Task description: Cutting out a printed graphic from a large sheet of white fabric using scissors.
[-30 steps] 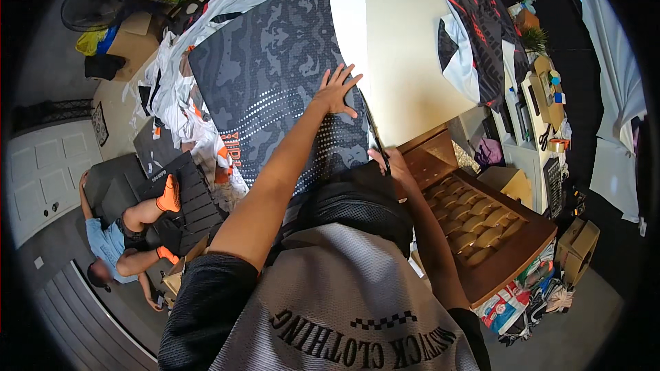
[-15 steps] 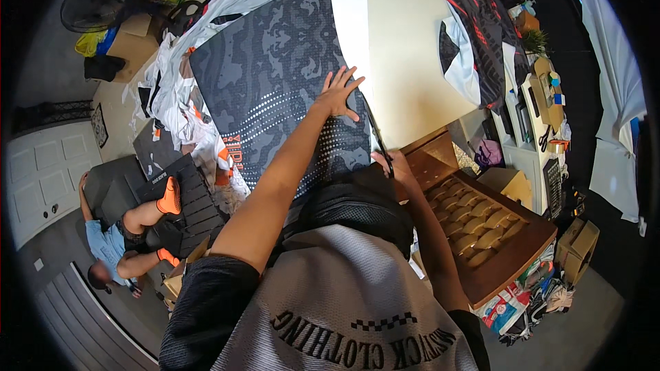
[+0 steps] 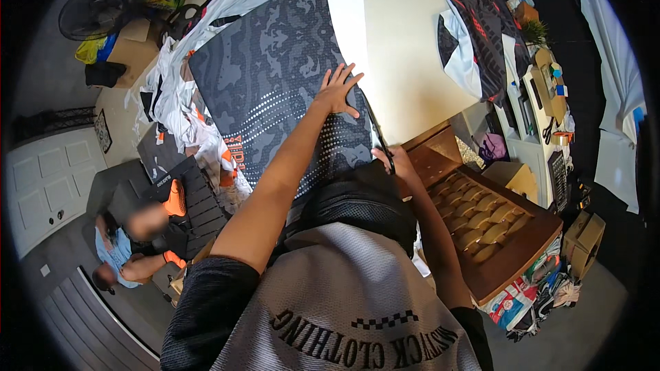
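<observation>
Dark grey camouflage-patterned fabric (image 3: 275,48), with rows of white dots and a white strip down its right edge, is spread on the table. My left hand (image 3: 337,93) lies on the fabric near that edge, fingers spread. At the table's near side my right hand (image 3: 399,160) grips black-handled scissors (image 3: 375,122). Their blades point away from me along the fabric's right edge. Whether the blades are apart is too small to tell.
A cream tabletop (image 3: 405,48) extends rightward to black-and-red printed fabric (image 3: 474,20). White and orange scraps (image 3: 185,113) are heaped at left. A wooden chair with a woven seat (image 3: 485,216) stands at my right. A person (image 3: 127,254) sits at far left.
My hands have hardly moved; both keep their places on the fabric and scissors. The view has shifted slightly. The seated person's arm has come down from the chair's back.
</observation>
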Action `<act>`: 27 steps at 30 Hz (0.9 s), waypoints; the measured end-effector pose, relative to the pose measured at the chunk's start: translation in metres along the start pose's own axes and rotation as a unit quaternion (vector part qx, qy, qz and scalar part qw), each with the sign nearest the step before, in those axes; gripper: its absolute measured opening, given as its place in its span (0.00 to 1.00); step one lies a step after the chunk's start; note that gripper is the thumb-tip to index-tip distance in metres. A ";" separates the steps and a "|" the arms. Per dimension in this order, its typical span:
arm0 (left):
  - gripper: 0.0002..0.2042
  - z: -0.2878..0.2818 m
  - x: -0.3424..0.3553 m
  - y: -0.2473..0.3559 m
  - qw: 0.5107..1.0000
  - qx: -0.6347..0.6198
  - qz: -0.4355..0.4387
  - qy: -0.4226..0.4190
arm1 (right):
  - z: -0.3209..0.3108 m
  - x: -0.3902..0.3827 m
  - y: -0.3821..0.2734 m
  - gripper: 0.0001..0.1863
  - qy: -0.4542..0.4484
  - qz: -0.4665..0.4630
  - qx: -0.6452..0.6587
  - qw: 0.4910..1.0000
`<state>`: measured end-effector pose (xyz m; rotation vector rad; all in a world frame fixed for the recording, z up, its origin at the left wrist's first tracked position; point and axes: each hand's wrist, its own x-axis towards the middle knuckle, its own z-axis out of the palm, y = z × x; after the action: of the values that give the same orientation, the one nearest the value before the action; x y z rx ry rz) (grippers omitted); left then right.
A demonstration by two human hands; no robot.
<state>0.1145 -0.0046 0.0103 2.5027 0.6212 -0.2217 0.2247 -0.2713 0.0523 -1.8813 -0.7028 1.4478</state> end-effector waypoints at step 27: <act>0.64 -0.041 0.036 -0.002 0.984 0.070 -0.120 -0.111 | -0.012 0.028 -0.032 0.27 -0.066 0.028 -0.009 0.997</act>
<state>0.1461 0.0326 0.0335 2.4835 0.8359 -0.6461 0.2426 -0.2320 0.0614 -1.8451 -0.7340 1.6172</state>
